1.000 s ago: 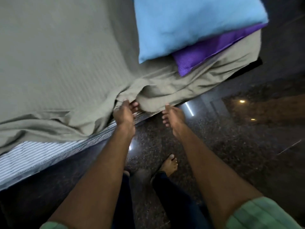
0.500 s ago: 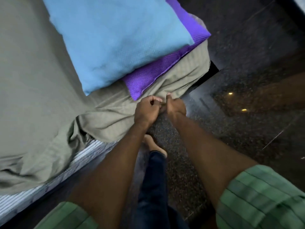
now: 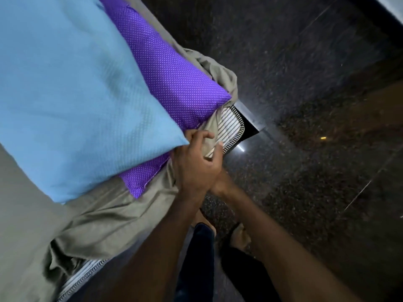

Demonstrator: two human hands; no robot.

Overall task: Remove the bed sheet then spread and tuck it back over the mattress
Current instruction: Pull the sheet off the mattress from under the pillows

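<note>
The olive-grey bed sheet [image 3: 109, 221] lies rumpled along the near edge of the bed, pulled off the corner. There the striped mattress [image 3: 230, 125] shows bare, and a strip of it also shows lower left. My left hand [image 3: 196, 162] pinches a fold of the sheet between fingers and thumb at that corner, just below the pillows. My right hand [image 3: 219, 183] sits under and behind the left one, so only its wrist and heel are visible and its fingers are hidden.
A light blue pillow [image 3: 76, 94] lies on a purple dotted pillow [image 3: 174, 79], both on the sheet by the corner. The dark bed frame corner [image 3: 253, 125] juts out past the mattress. Dark polished stone floor [image 3: 316, 149] lies to the right; my bare feet [image 3: 241, 236] stand beside the bed.
Both hands moved along the bed edge to the pillow corner and came together. The sheet has come off that corner, baring the striped mattress. My view shifted toward the pillows.
</note>
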